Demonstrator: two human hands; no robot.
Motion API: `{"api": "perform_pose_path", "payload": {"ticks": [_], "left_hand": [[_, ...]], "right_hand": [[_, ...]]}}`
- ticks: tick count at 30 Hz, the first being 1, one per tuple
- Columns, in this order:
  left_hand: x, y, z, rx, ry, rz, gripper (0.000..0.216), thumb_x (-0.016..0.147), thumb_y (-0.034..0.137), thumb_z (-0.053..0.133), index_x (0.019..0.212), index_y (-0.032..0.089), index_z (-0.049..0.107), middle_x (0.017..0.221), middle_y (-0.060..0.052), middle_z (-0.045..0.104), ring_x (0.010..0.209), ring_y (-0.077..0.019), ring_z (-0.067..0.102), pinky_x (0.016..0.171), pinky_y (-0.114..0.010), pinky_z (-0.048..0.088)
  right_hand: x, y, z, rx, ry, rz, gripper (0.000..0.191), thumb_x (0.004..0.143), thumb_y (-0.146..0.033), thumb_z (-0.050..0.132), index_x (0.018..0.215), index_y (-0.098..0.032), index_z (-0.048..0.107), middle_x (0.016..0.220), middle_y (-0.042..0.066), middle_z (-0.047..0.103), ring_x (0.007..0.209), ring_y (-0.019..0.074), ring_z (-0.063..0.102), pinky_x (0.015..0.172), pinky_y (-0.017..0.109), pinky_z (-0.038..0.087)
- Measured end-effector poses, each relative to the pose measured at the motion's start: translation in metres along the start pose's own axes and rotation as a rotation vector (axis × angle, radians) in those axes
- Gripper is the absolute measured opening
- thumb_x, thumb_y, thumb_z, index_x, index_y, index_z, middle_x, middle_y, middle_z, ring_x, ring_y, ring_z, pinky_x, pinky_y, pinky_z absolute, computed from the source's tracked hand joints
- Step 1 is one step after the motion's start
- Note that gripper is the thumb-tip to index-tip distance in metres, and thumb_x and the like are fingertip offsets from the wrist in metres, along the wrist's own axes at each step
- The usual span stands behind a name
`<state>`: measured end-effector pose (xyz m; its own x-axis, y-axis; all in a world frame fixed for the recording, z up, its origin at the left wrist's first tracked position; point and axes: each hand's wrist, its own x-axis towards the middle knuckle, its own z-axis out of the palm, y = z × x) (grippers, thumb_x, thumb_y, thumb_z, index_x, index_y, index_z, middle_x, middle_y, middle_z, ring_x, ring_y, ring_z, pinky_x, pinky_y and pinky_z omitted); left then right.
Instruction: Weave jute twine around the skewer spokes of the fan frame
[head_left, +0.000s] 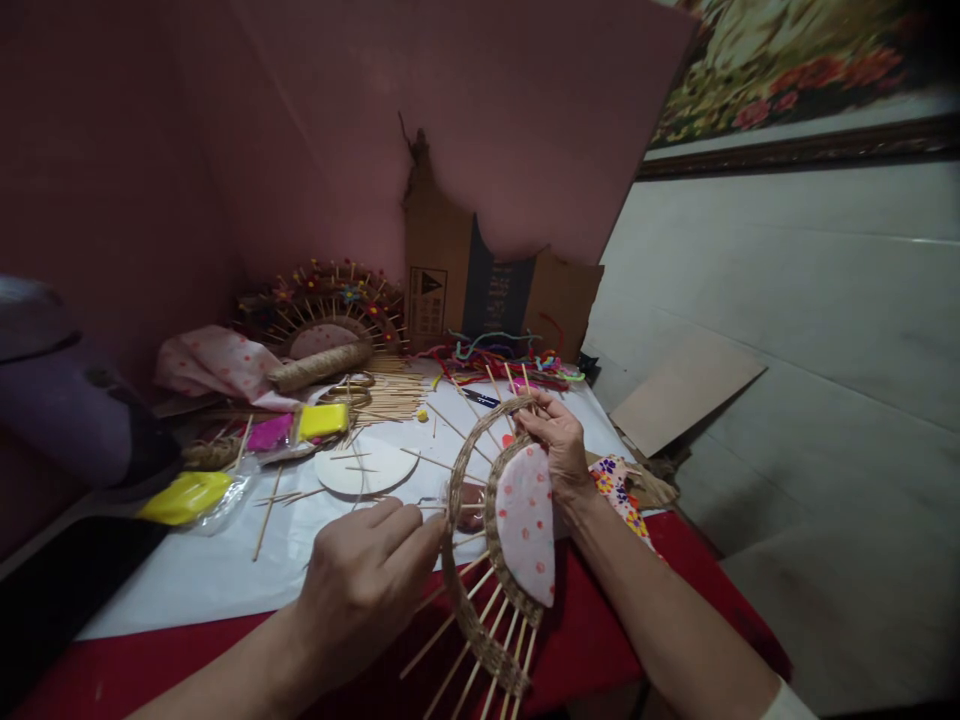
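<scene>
A half-round fan of thin wooden sticks is held up over the table front; its flat centre [526,520] is covered in white cloth with pinkish-red dots. A woven twine band [466,600] arcs across the sticks, outside another band that edges the cloth. My right hand [559,440] grips the fan's upper end, fingers closed around sticks and band. At the outer band's left edge, my left hand [367,565] is closed in a pinch on twine; the fingertips are partly hidden. A thin strand [360,480] loops above that hand, over a white disc [364,465].
A finished-looking fan with colourful beads [322,310] leans at the back, behind a twine roll [319,367], scissors and loose sticks [390,390]. Yellow clay packs [187,497] lie left. Torn cardboard [442,260] stands behind coloured pipe cleaners [495,350]. Flowered cloth [619,490] lies right.
</scene>
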<state>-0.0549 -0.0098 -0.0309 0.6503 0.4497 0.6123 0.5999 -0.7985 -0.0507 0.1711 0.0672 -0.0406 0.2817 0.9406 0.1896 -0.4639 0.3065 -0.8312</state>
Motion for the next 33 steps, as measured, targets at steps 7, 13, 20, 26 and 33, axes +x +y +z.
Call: {"api": "perform_pose_path", "payload": {"ticks": [7,13,20,26,33], "left_hand": [[0.002,-0.001,0.001,-0.089,0.0,-0.185,0.017,0.08,0.015,0.048,0.082,0.017,0.065,0.059,-0.002,0.057,0.054,-0.0126,0.051,0.052,-0.024,0.035],[0.004,0.001,-0.003,-0.188,0.015,-0.316,0.02,0.08,0.018,0.048,0.086,0.016,0.066,0.062,-0.003,0.056,0.054,-0.0125,0.049,0.052,-0.025,0.035],[0.017,-0.001,-0.013,-0.949,-0.188,-0.787,0.019,0.075,0.032,0.056,0.071,0.02,0.071,0.059,-0.001,0.053,0.056,-0.012,0.045,0.051,-0.024,0.031],[0.021,-0.014,-0.009,-1.487,-0.381,-1.111,0.014,0.063,0.025,0.065,0.056,0.013,0.066,0.037,0.007,0.027,0.041,-0.0055,0.017,0.042,-0.024,0.01],[0.019,-0.006,-0.007,-1.693,-0.426,-1.096,0.015,0.067,0.023,0.064,0.057,0.013,0.06,0.042,0.005,0.039,0.039,-0.0043,0.025,0.042,-0.023,0.012]], "right_hand": [[0.003,-0.008,-0.002,0.023,0.019,-0.008,0.033,0.057,-0.014,0.068,0.089,-0.02,0.06,0.067,-0.004,0.06,0.053,0.0073,0.053,0.049,0.019,0.043],[0.004,-0.014,-0.005,0.028,0.026,-0.016,0.034,0.059,-0.017,0.069,0.091,-0.021,0.06,0.064,-0.005,0.058,0.05,0.0059,0.051,0.048,0.018,0.042],[0.0,-0.016,-0.001,0.042,0.027,-0.005,0.036,0.058,-0.017,0.069,0.092,-0.022,0.059,0.067,-0.005,0.058,0.052,0.0067,0.052,0.048,0.019,0.043],[-0.004,-0.012,0.001,0.087,0.014,0.101,0.036,0.059,-0.017,0.067,0.093,-0.022,0.06,0.064,-0.003,0.058,0.049,0.0087,0.051,0.044,0.02,0.043],[-0.009,-0.006,0.004,0.145,0.014,0.154,0.03,0.06,-0.015,0.067,0.088,-0.023,0.061,0.066,-0.004,0.06,0.054,0.0074,0.054,0.053,0.02,0.047]]}}
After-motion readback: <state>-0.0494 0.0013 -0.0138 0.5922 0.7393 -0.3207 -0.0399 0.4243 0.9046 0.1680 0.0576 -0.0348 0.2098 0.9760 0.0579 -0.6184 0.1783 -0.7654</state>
